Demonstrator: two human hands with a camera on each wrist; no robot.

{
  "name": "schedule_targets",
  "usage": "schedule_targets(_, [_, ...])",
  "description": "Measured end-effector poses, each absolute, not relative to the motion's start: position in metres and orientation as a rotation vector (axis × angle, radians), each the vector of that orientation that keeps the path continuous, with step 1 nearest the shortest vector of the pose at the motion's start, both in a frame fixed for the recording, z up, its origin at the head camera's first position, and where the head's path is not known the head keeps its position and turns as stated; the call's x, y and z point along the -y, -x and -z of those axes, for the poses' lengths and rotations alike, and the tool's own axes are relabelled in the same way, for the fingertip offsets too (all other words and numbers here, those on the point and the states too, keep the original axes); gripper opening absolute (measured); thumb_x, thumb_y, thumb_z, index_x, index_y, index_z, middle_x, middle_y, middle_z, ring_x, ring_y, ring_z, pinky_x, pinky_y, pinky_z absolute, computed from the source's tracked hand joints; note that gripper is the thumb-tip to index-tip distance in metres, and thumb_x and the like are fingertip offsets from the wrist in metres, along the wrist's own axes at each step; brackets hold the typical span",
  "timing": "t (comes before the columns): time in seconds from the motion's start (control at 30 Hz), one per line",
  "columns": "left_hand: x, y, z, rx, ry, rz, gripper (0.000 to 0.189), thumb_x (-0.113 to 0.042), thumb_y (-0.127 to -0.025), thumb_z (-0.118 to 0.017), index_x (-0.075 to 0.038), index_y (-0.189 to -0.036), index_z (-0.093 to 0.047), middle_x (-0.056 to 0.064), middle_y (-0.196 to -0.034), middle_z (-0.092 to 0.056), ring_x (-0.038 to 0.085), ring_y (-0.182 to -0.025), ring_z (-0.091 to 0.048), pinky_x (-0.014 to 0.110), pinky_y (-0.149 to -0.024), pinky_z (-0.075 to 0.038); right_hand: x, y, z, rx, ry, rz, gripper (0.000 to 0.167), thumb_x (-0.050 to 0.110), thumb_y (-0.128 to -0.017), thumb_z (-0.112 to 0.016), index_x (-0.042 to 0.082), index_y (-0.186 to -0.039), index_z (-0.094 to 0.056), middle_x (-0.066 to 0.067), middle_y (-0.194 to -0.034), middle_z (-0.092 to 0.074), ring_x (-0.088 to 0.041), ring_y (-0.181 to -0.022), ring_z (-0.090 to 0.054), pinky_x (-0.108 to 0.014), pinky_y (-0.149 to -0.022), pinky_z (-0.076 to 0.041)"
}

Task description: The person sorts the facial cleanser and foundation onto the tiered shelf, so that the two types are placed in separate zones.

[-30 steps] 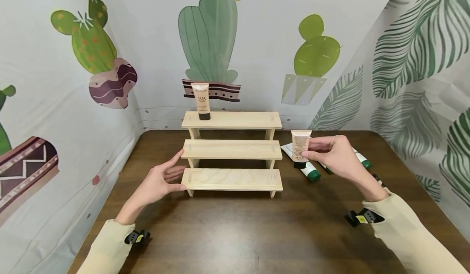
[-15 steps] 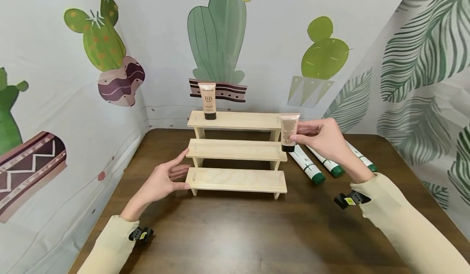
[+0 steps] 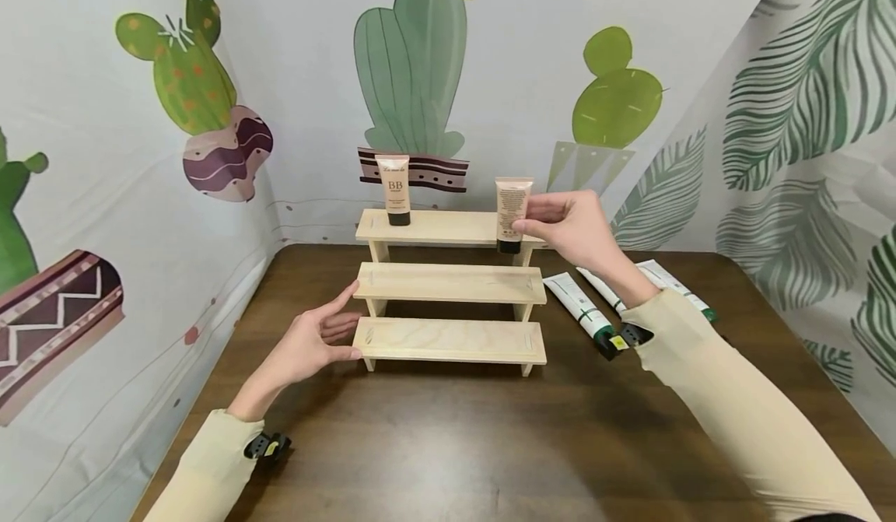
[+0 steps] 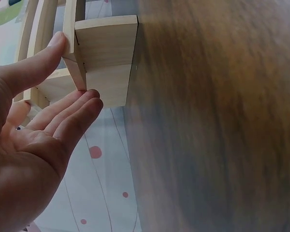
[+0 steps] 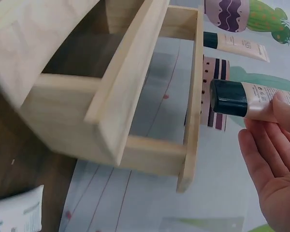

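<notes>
A three-step wooden display stand (image 3: 448, 282) stands on the table. My left hand (image 3: 304, 343) rests against its left end, fingers fairly straight; in the left wrist view the thumb (image 4: 55, 46) touches a board's edge. My right hand (image 3: 577, 222) pinches a pinkish BB cream tube (image 3: 513, 215), black cap down, small-print side facing me. In the right wrist view the held tube's cap (image 5: 227, 97) is a short gap from the top board (image 5: 195, 87). Another BB cream tube (image 3: 396, 191) stands upright on the top step, toward its left end.
Several white tubes with green caps lie on the table right of the stand, the nearest tube (image 3: 579, 302) beside its right legs. Behind the table (image 3: 420, 444) hangs a cloth printed with cacti (image 3: 413, 63) and leaves.
My right hand has carried the BB cream tube left and up, from above the white tubes to the top step's right part. My left hand stays at the stand's left end.
</notes>
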State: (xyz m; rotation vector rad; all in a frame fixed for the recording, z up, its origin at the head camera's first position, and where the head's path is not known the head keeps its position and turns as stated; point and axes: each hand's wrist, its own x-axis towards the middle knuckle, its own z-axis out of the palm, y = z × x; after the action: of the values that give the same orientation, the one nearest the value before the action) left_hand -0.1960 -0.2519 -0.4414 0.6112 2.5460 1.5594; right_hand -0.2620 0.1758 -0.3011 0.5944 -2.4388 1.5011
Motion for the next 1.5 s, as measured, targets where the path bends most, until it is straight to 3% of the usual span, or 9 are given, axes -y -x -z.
schedule_targets(0.43, [0.253,0.197,0.443,-2.553,-0.605,-1.549,0.112,0.006,-0.079,-0.09,-0.028,-0.168,-0.031,0.03,-0.139,-0.062,0.037,-0.126,-0.064,0.041,-0.102,-0.057,-0.133,0.295,0.299,2.419,-0.626,-1.586,0.031,0.012,-0.09,-0.087,-0.001,-0.117,-0.079,-0.015,-0.104,-0.079,-0.022,-0.094,-0.078,-0.025,-0.082,-0.063])
schedule_targets(0.9, [0.253,0.197,0.443,-2.56,-0.6,-1.549,0.112,0.007,-0.078,-0.091,-0.027,-0.167,-0.032,0.03,-0.136,-0.063,0.039,-0.125,-0.065,0.05,-0.102,-0.055,-0.11,0.322,0.309,2.387,-0.584,-1.684,0.032,0.008,-0.089,-0.087,-0.002,-0.118,-0.078,-0.015,-0.109,-0.078,-0.025,-0.097,-0.077,-0.031,-0.086,-0.064])
schedule_targets(1.5, [0.254,0.198,0.446,-2.538,-0.609,-1.568,0.111,0.006,-0.079,-0.09,-0.027,-0.168,-0.031,0.031,-0.137,-0.062,0.039,-0.124,-0.065,0.045,-0.102,-0.056,-0.099,0.326,0.311,2.408,-0.6,-1.684,0.031,0.004,-0.088,-0.087,-0.002,-0.117,-0.078,-0.014,-0.104,-0.079,-0.025,-0.092,-0.077,-0.032,-0.085,-0.064])
